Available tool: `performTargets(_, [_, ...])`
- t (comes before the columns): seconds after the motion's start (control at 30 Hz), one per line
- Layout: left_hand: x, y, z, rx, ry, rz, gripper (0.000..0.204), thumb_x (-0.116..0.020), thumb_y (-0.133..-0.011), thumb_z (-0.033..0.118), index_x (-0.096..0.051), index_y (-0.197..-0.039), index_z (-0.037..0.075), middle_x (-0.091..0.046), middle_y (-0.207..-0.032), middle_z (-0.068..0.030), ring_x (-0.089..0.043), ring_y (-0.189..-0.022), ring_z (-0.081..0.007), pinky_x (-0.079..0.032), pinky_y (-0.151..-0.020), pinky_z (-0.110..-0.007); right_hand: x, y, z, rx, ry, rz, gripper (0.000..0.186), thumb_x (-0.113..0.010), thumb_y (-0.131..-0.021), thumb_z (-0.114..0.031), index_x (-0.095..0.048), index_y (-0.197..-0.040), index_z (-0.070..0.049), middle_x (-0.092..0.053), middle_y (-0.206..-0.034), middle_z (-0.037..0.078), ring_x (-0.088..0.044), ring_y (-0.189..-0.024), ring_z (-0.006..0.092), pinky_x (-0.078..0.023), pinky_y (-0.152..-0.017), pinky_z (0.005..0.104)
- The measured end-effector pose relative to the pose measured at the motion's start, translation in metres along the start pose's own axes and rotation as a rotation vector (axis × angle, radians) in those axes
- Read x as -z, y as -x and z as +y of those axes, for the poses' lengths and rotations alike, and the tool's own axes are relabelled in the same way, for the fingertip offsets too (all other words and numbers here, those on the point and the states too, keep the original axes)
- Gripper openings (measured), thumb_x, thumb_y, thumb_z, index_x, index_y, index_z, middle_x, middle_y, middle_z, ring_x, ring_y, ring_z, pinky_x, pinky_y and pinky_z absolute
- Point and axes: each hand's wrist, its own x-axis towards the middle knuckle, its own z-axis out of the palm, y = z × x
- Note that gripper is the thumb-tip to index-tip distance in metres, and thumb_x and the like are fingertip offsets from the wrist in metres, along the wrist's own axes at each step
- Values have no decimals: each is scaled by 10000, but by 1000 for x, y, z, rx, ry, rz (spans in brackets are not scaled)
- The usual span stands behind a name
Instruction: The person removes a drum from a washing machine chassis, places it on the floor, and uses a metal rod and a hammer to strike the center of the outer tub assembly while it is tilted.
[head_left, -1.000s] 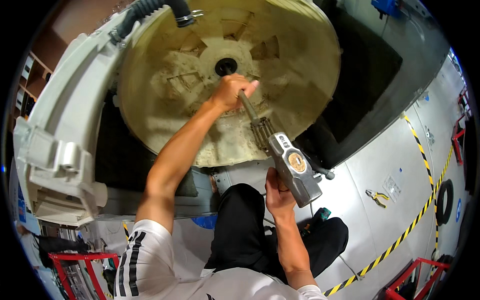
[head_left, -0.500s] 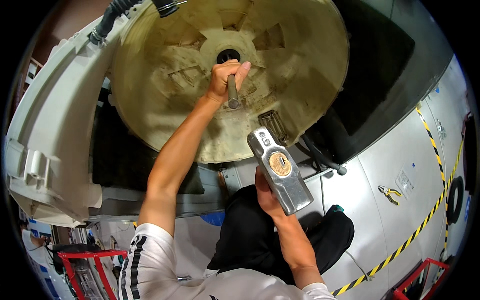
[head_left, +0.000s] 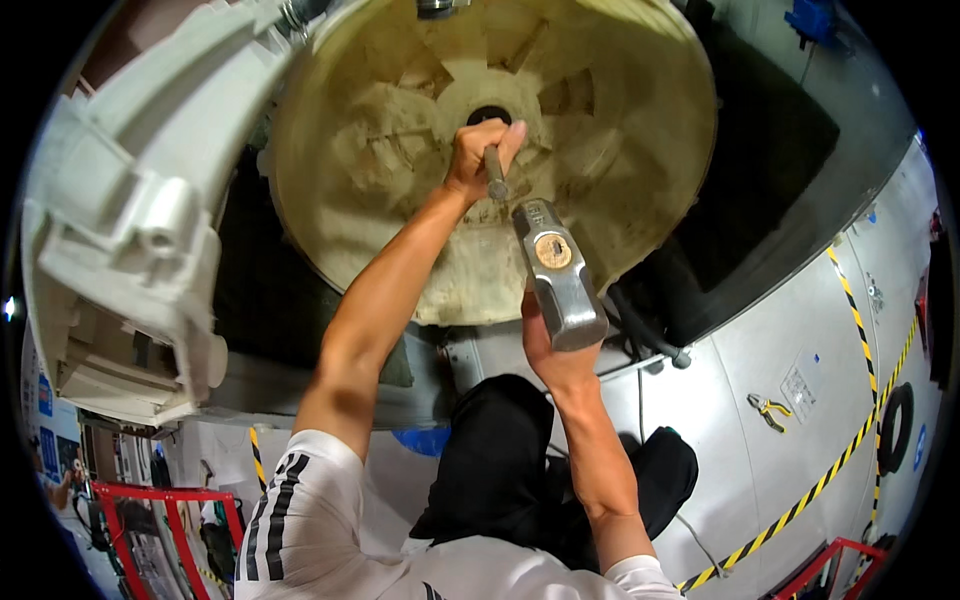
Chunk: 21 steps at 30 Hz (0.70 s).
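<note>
The left hand is clenched around the rod, which points toward the hub of the tub. The right hand grasps the hammer, fingers largely hidden. Since half a second ago, the hammer has risen to just beside the rod's near end. Assessment: the striking face is approaching alignment; contact is not evident.

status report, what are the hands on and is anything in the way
Left hand gripping metal rod before tub centre. Right hand holding hammer, gap showing to rod's near end. Nothing visible between them; pliers off on floor.
</note>
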Motion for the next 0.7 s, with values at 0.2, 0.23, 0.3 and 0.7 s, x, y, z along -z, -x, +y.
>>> performTargets(0.2, [-9,13,1,-169,-29,-141,409,-619,-834,82,-402,-493,20,-389,-479,-104,-400,-457,-264,-343,-477,-364,12,14,-7,-48,58,13,139,-626,-752,-15,-647,-889,-16,-643,-792,129,-638,-646,261,-508,-589,303])
performTargets(0.23, [-8,13,3,-186,-38,-161,409,-622,-833,84,-401,-493,23,-390,-479,-102,-401,-460,-265,-345,-482,-365,14,19,-6,-42,78,-5,139,-625,-757,-23,-649,-894,-20,-646,-797,128,-639,-653,263,-509,-590,306])
performTargets(0.3, [-14,17,8,-220,-47,-155,403,-626,-827,80,-404,-495,29,-389,-484,-100,-399,-466,-266,-347,-493,-363,17,16,-20,33,116,65,139,-625,-756,-27,-646,-893,-24,-647,-792,122,-635,-653,267,-508,-589,310])
performTargets(0.7, [-13,40,-10,-282,-70,-75,318,-642,-813,118,-447,-581,24,-422,-625,-104,-449,-630,-297,-415,-741,-391,16,30,-19,-30,24,-7,201,-714,-673,-24,-537,-769,-18,-576,-637,62,-576,-513,181,-442,-511,251])
